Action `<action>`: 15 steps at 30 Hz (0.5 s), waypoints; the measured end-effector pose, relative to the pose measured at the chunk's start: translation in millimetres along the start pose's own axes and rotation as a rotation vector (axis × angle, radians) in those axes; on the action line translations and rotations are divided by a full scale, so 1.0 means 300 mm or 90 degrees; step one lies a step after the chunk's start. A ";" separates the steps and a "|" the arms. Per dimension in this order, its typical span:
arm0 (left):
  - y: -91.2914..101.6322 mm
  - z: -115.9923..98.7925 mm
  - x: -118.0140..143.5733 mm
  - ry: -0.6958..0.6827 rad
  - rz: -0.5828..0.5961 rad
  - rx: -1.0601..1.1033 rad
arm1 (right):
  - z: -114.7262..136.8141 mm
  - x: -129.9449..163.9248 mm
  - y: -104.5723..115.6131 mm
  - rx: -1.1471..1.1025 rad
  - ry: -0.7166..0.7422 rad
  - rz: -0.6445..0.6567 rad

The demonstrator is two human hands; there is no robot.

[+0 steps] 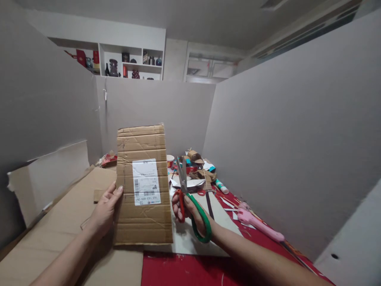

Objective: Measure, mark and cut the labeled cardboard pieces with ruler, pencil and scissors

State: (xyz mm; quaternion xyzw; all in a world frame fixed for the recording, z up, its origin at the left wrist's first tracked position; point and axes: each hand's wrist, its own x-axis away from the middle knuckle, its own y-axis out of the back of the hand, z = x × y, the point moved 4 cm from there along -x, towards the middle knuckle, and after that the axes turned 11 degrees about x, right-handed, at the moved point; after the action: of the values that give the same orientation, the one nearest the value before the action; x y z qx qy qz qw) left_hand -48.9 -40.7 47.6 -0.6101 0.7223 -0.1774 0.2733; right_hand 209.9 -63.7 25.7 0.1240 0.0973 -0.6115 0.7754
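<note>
- The cardboard sheet [144,186] is brown corrugated board, matt, creased and scuffed, with ridged lines running across it.
- Its shipping label [146,182] is white printed paper, smooth and faintly glossy.
- The scissors [190,198] have bare metal blades with a dull sheen; the handles are smooth plastic, one red, one green.
- The glue gun [258,224] is pink plastic, smooth and matt.
- The tabletop [184,270] is red, smooth and slightly shiny, flecked with white marks.
- The flat cardboard [59,234] on the left is plain brown board, matt and smooth.
- The partition walls [297,131] are grey, matt and even.
- The paper scraps [190,183] are white and matt.
</note>
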 end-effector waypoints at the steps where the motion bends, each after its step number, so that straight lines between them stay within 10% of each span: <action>1: -0.001 0.001 0.001 0.004 0.005 -0.001 | -0.016 -0.005 -0.008 -0.008 -0.001 -0.008; 15: 0.000 0.046 0.029 0.111 -0.056 -0.033 | 0.007 -0.009 -0.097 -0.084 0.064 0.005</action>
State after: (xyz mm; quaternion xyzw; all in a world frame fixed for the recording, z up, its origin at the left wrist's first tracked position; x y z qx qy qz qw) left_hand -41.3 -48.3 35.1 -0.6303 0.7203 -0.2226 0.1854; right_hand 181.0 -68.3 26.5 0.1033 0.1760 -0.5938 0.7783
